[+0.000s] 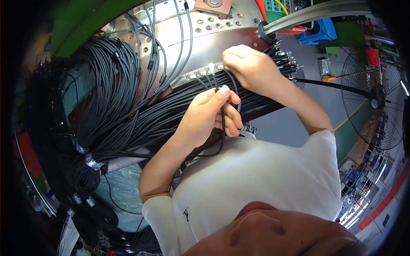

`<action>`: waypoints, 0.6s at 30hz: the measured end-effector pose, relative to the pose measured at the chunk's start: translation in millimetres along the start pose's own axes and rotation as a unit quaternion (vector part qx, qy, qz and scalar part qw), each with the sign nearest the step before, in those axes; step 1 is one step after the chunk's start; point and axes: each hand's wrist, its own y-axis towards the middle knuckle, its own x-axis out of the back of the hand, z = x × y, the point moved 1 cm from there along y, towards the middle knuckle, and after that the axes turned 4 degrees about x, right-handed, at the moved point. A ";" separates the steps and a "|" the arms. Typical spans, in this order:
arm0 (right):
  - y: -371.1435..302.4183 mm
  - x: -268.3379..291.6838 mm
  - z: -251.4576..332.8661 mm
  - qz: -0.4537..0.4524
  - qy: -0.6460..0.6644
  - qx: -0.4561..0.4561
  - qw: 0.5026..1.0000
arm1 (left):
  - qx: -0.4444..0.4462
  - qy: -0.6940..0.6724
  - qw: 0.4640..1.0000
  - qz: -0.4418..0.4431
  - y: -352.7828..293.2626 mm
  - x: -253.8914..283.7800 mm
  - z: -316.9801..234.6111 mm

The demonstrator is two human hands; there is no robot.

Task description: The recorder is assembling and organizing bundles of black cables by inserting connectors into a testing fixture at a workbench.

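Observation:
My left hand (204, 116) is closed, pinching a black cable (223, 138) between thumb and forefinger; its lower fingers curl loosely. The cable hangs from this hand and bends left near my shirt. My right hand (254, 70) is closed at the right end of a metal connector strip (192, 77), knuckles up. Its fingertips are hidden, so what they grip does not show. Several short cable ends sit in the strip between the hands. Beneath both hands runs a thick bundle of black cables (158, 115) along the bench edge.
Coiled black cables (109, 64) lie at the left, with a taped coil (87, 177) below. A perforated metal plate (209, 21) is at the back. Bare cable ends (288, 59) stick out right of my right hand. A large fan (376, 100) and blue plastic object (319, 32) stand at the right.

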 end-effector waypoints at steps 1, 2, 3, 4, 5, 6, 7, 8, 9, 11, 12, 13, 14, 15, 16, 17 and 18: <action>1.4 5.7 -0.6 -0.038 -0.021 0.039 0.998 | -0.002 0.000 1.000 0.000 1.7 -1.6 -1.8; 5.8 14.3 9.7 -0.052 0.015 0.064 0.997 | 0.034 -0.009 0.999 0.019 3.0 -5.3 -4.0; 10.7 15.6 14.4 -0.031 0.021 0.127 0.991 | 0.070 -0.019 0.997 0.039 4.0 -10.1 -7.3; 6.6 14.8 15.7 -0.030 0.031 0.128 0.991 | 0.101 0.017 0.994 0.043 1.0 -20.2 -12.0; 5.8 13.1 7.2 -0.030 0.040 0.137 0.989 | 0.097 0.046 0.993 0.047 -1.2 -25.1 -14.2; -5.6 3.8 -1.2 -0.057 0.073 0.055 0.994 | 0.073 0.152 0.985 0.038 -12.4 -27.8 -10.0; -7.9 6.3 -7.1 -0.076 0.115 -0.021 0.990 | 0.044 0.254 0.966 0.023 -20.0 -26.5 -9.5; -14.6 -1.1 -11.7 -0.079 0.087 -0.021 0.993 | 0.033 0.445 0.895 0.016 -27.3 -24.0 -16.8; -20.9 -8.3 -16.5 -0.081 0.060 -0.021 0.995 | 0.036 0.445 0.895 0.019 -31.5 -19.9 -20.7; -21.3 -9.5 -12.2 -0.077 0.054 -0.033 0.995 | -0.139 0.432 0.883 -0.123 -39.2 -7.4 -33.3; -21.9 -9.5 -11.6 -0.072 0.045 -0.047 0.995 | -0.218 0.424 0.860 -0.182 -38.1 1.9 -36.8; -22.2 -8.6 -11.2 -0.072 0.048 -0.047 0.995 | -0.294 0.412 0.828 -0.241 -38.6 12.3 -40.7; -22.1 -8.1 -14.7 -0.053 0.079 -0.051 0.994 | -0.342 0.523 0.732 -0.271 -38.7 26.0 -52.7; -22.1 -8.6 -16.6 -0.034 0.109 -0.057 0.992 | -0.381 0.621 0.619 -0.294 -38.0 37.5 -62.8; -21.7 -8.6 -13.0 -0.012 0.116 -0.046 0.992 | -0.367 0.691 0.550 -0.294 -37.6 40.4 -64.1; -19.6 -8.4 -8.3 -0.021 0.101 -0.040 0.994 | -0.348 0.754 0.476 -0.290 -35.9 44.6 -63.1; -16.1 -8.1 -9.3 -0.016 0.085 -0.035 0.996 | -0.354 0.762 0.459 -0.290 -31.0 57.3 -59.0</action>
